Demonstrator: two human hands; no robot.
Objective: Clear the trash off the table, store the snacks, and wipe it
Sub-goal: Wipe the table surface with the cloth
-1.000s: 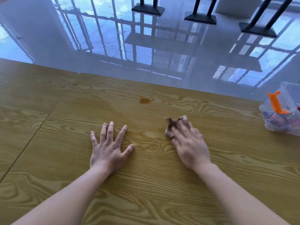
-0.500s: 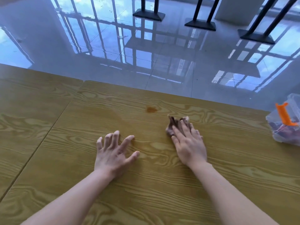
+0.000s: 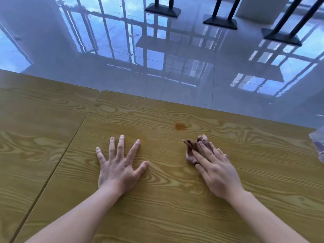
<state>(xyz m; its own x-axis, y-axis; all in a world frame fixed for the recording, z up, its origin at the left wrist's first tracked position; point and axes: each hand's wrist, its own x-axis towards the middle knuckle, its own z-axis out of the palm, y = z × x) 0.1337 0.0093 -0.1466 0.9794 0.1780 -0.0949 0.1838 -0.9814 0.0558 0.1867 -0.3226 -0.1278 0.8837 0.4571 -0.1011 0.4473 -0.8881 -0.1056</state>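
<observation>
A crumpled brown-stained tissue lies on the wooden table, pressed flat under the fingers of my right hand. A small orange-brown stain sits on the wood just beyond the tissue, up and to its left. My left hand rests palm down with its fingers spread, holding nothing, to the left of the tissue. At the right edge, only a sliver of a clear plastic snack box shows.
A seam separates this table from a second wooden table on the left. The far table edge runs close behind the stain. Beyond it lies a glossy tiled floor with black furniture bases.
The view has tilted down and left, so the snack box has slid almost out of frame. My right hand with the tissue has stayed just below the stain; my left hand spread flat again.
</observation>
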